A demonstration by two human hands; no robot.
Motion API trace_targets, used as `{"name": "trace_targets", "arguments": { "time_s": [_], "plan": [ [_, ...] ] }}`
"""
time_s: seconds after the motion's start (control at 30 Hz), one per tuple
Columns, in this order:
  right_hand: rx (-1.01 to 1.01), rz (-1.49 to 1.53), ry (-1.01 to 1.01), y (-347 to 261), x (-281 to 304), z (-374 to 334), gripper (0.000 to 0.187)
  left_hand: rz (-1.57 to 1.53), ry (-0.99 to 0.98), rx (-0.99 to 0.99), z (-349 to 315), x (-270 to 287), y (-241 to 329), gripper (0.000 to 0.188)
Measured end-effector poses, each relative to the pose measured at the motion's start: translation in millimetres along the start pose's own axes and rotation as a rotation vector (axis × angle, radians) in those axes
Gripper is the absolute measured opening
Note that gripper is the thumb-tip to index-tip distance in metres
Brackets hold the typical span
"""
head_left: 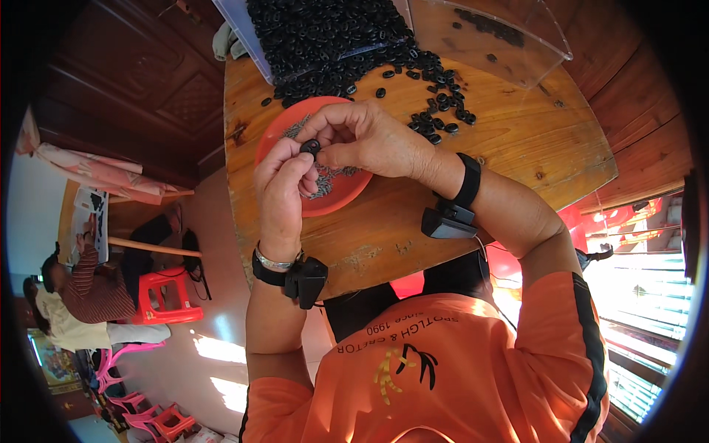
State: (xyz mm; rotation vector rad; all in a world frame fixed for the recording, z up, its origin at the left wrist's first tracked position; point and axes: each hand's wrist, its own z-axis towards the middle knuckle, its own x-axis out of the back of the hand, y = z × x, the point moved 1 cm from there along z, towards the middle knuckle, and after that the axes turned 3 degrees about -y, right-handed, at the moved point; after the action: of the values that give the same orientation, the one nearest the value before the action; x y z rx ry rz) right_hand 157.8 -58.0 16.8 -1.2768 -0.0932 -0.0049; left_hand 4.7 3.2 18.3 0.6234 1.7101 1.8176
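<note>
Over an orange bowl (325,207) on the wooden table, both my hands meet at a small black oval piece (311,147) with holes in it. My left hand (283,181) pinches it between thumb and fingers. From the other side, the curled thumb and index finger of my right hand (373,140) also close on the piece; whether they hold a further tiny part is hidden. Inside the bowl lie many small grey metal pieces (321,188), too small to name exactly and partly covered by my hands.
Behind the bowl, a clear plastic bin (255,44) lies spilling a heap of black oval pieces (332,44) onto the table (354,255). A second clear container (509,59) holds a few at the far right. Farther left, people sit near red stools (168,295).
</note>
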Motion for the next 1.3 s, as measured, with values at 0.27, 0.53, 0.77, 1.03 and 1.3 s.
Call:
{"name": "trace_targets", "arguments": {
  "time_s": [0.27, 0.53, 0.77, 1.03, 1.3],
  "plan": [
    [-0.032, 0.013, 0.009, 2.4, 1.1, 0.3, 0.027, -0.001, -0.006, -0.018, 0.3, 0.2, -1.3, 0.013],
    [0.02, 0.016, 0.019, 2.3, -0.9, 0.1, 0.026, 0.008, 0.026, -0.023, 0.1, -1.2, -1.0, 0.013],
    [-0.017, 0.01, 0.021, 2.5, 0.1, 0.7, 0.026, 0.033, 0.019, -0.024, -0.7, 0.1, 0.6, 0.013],
    [-0.066, 0.17, 0.021, 0.4, 2.5, 0.8, 0.025, 0.036, -0.014, -0.002, 0.0, -0.5, -1.5, 0.012],
    [-0.066, 0.337, -0.016, -1.3, 9.5, 2.4, 0.026, 0.398, -0.032, -0.368, -0.4, 0.2, -2.1, 0.018]
  ]
}}
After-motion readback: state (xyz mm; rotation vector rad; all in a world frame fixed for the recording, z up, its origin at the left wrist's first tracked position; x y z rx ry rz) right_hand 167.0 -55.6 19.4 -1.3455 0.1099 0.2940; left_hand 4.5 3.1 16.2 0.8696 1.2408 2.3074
